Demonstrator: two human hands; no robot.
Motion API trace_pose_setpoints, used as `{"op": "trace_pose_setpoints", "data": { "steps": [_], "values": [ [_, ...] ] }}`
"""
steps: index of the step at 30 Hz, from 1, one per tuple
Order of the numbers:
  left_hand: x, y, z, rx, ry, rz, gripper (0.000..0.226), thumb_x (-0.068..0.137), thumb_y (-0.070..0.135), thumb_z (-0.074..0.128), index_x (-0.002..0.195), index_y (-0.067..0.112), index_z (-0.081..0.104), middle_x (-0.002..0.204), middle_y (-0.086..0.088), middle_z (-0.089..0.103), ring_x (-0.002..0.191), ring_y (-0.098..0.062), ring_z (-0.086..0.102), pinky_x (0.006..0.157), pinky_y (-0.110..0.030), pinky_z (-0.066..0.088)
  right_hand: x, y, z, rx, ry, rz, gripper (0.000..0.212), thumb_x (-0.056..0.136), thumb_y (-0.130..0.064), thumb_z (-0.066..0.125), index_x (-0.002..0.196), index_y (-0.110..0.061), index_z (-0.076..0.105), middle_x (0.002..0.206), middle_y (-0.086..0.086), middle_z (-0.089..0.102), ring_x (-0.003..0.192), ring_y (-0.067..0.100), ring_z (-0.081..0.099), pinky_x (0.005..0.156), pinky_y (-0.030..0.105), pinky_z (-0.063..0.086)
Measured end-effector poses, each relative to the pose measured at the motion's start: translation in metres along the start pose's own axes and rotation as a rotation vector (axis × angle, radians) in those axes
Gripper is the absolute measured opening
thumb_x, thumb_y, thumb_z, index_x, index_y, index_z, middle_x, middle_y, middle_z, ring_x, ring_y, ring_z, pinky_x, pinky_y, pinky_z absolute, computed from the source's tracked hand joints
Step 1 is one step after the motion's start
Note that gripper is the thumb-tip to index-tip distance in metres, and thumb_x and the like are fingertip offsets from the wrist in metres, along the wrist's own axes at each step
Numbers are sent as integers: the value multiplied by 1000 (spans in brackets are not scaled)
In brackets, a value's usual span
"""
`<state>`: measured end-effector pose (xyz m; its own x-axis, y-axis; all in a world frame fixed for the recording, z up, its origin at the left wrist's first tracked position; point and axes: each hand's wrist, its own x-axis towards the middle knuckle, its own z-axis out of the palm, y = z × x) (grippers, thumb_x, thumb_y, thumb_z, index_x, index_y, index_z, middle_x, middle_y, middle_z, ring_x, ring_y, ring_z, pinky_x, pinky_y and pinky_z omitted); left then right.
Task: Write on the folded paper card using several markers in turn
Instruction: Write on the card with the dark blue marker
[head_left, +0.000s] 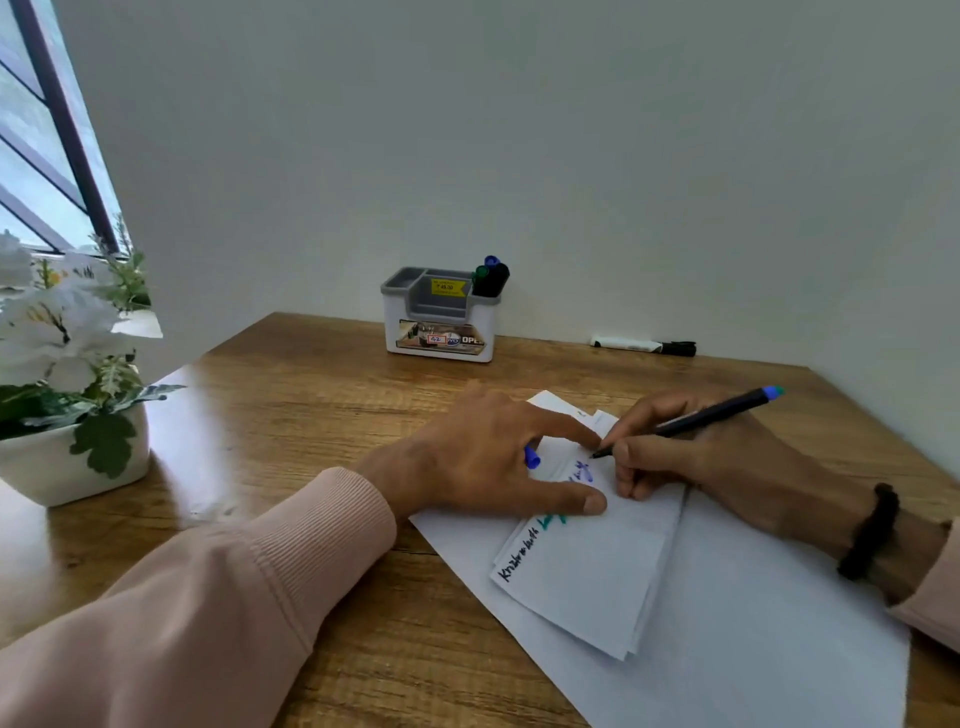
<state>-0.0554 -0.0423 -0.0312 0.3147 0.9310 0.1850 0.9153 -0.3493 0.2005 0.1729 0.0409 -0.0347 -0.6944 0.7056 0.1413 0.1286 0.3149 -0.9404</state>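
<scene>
Card: folded paper card (592, 566) lies on a larger white sheet (753, 623), near front-right of wooden desk (311, 395). Writing along its left edge in black, green, blue ink.
R hand: right hand (691, 457) pinches a dark marker (696, 418) w/ blue end; tip touches card's far end, beside the blue writing.
L hand: left hand (483, 457) flat on card, fingers spread & fairly straight, thumb pressing near green writing. Blue cap (532, 457) shows betw. fingers; how it's held: cannot tell.
Holder: white/grey pen holder (441, 317) at wall, three markers (491, 278) upright in its right compartment.
Spare: black-capped white marker (644, 345) lying by wall, well apart from card.
Left side: white flowers in a pot (67, 395).
</scene>
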Motion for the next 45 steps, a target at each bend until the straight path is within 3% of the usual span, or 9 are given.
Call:
{"op": "trace_pose_setpoints", "data": {
  "steps": [2, 5, 8, 15, 20, 25, 35, 39, 45],
  "values": [
    [2, -1, -1, 16, -8, -5, 62, 82, 81, 53, 139, 56, 51, 69, 22, 42, 63, -2, 48, 59, -23, 28, 5, 0, 2, -165, 54, -54, 12, 87, 0, 77, 78, -7, 79, 66, 15, 77, 57, 20, 73, 56, 23, 59],
    [3, -4, -1, -40, -29, -26, 64, 78, 84, 56, 137, 58, 51, 74, 22, 46, 67, -4, 52, 57, -23, 32, 9, -2, 9, -337, 72, -98, 7, 81, -18, 75, 75, -15, 75, 58, 8, 74, 48, 14, 66, 51, 23, 55],
    [4, -5, 0, -68, -33, -49, 65, 76, 86, 56, 136, 59, 50, 77, 24, 46, 70, -2, 50, 57, -23, 32, 10, 0, 12, -406, 109, -125, 12, 75, -31, 71, 73, -20, 71, 51, 4, 68, 43, 14, 60, 45, 24, 50],
    [5, -7, 0, -97, -45, -60, 67, 75, 86, 56, 136, 59, 49, 78, 27, 43, 71, 1, 48, 57, -20, 31, 12, 1, 14, -454, 125, -123, 18, 71, -41, 66, 72, -23, 69, 46, -7, 61, 40, 6, 53, 44, 19, 43],
    [5, -7, 1, -112, -32, -62, 67, 73, 87, 58, 134, 62, 50, 74, 26, 41, 67, 4, 48, 56, -18, 29, 11, 1, 13, -447, 120, -116, 11, 77, -30, 68, 69, -22, 67, 46, -3, 61, 41, 9, 53, 45, 23, 44],
    [4, -7, 2, -113, -13, -65, 66, 72, 87, 59, 133, 62, 51, 75, 25, 41, 69, 2, 48, 57, -19, 28, 10, 3, 12, -442, 134, -120, 19, 86, -14, 70, 69, -21, 66, 46, 2, 62, 41, 12, 51, 44, 22, 43],
    [4, -6, 1, -105, -17, -71, 67, 74, 85, 59, 135, 60, 51, 71, 22, 42, 65, 1, 48, 55, -17, 28, 11, 0, 14, -439, 168, -89, 22, 88, -15, 69, 67, -23, 67, 48, 5, 65, 38, 12, 51, 40, 20, 42],
    [4, -6, 0, -107, -22, -73, 67, 75, 84, 60, 136, 60, 51, 70, 22, 41, 68, 8, 52, 54, -15, 27, 10, -1, 15, -464, 186, -71, 22, 89, -19, 69, 69, -26, 67, 49, 5, 66, 38, 11, 52, 40, 22, 43],
    [5, -7, 0, -105, -39, -88, 68, 74, 85, 60, 137, 60, 51, 71, 20, 42, 63, -1, 48, 54, -18, 28, 9, -2, 16, -457, 197, -61, 19, 89, -19, 69, 70, -24, 68, 50, 6, 67, 40, 15, 54, 41, 26, 45]
  ]
}}
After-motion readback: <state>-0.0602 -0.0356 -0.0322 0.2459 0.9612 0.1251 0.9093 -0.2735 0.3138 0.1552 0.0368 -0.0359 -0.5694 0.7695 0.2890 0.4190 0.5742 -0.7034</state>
